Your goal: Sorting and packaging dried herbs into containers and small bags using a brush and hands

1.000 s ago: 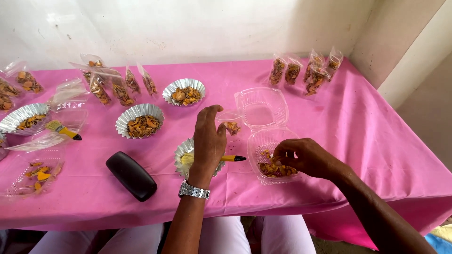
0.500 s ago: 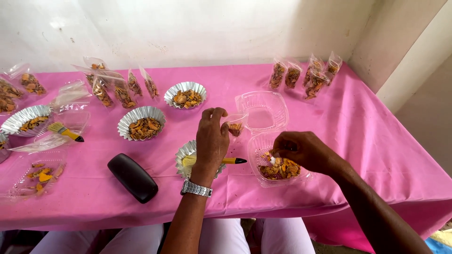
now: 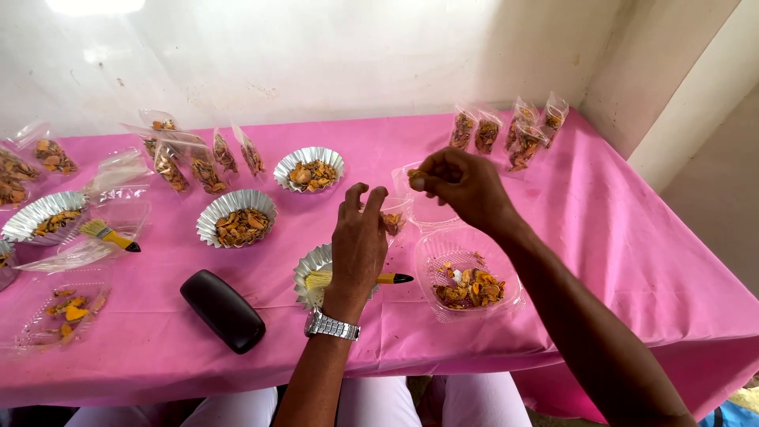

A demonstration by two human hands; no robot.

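The left hand (image 3: 358, 241) holds a small clear pouch (image 3: 393, 213) upright by its rim, pinched between thumb and fingers, with a few orange-brown dried pieces at its bottom; a metal watch (image 3: 331, 325) sits on that wrist. The right hand (image 3: 457, 183) is raised just above and to the right of the pouch, its fingertips closed on a small pinch of dried pieces (image 3: 414, 175). Below the right forearm an open clear plastic box (image 3: 470, 275) lies on the counter (image 3: 609, 229) with a heap of the same orange-brown pieces in its near half. Under the left hand a foil cup (image 3: 313, 270) holds a yellow brush (image 3: 371, 278) with a black tip pointing right. Just left of it lies a black oblong case (image 3: 221, 309). Farther back stand two foil cups of dried pieces (image 3: 237, 217) (image 3: 310, 168), and behind them a cluster of filled pouches (image 3: 198, 158). Another group of filled pouches (image 3: 510, 130) stands at the far right corner. At the left edge are a further foil cup (image 3: 43, 217), a second brush (image 3: 109, 234) and a clear tray (image 3: 63, 300) with a few pieces. The counter is covered with a pink cloth.
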